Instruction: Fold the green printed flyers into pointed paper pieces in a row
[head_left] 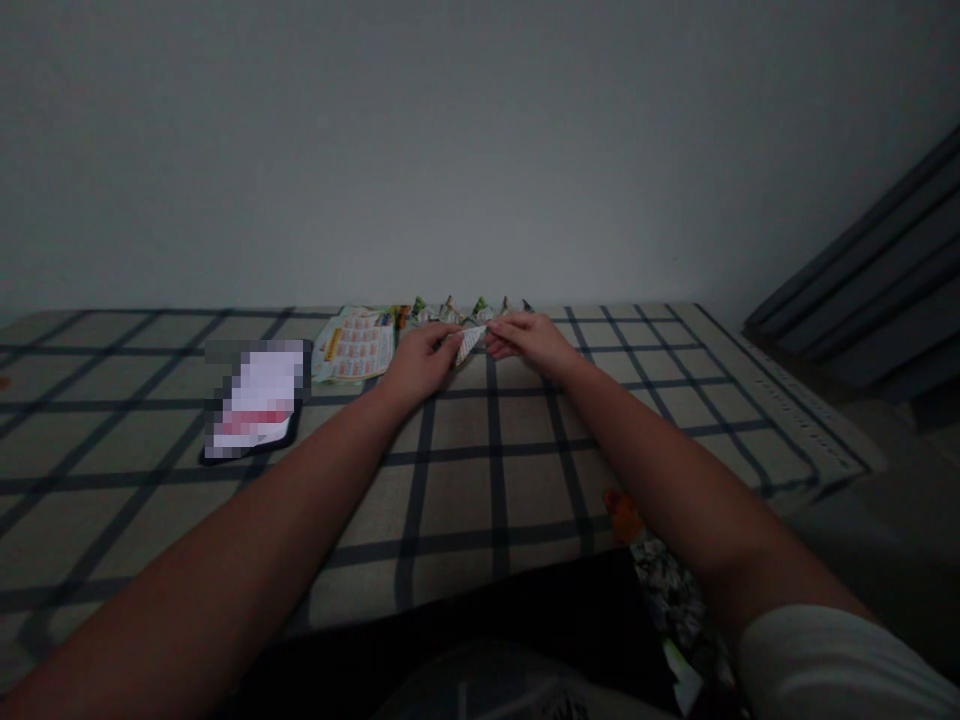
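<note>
A small folded piece of printed paper (470, 344) is stretched between my two hands, just above the checked tablecloth (457, 480). My left hand (424, 357) pinches its left side between thumb and fingers. On the other side, my right hand (529, 342) grips the upper right corner with its fingertips. The paper is whitish with lines of print and has a pointed, triangular outline. Directly behind my hands stand several small folded paper pieces (481, 307) in a row, partly hidden by my fingers.
Left of my hands lies a stack of printed leaflets (358, 345). Nearer on the left is a phone (259, 395) with a lit, blurred screen. A grey wall (480, 150) rises behind the table. Below my right forearm is a patterned pile (670, 590), and a dark curtain (870, 235) hangs at right.
</note>
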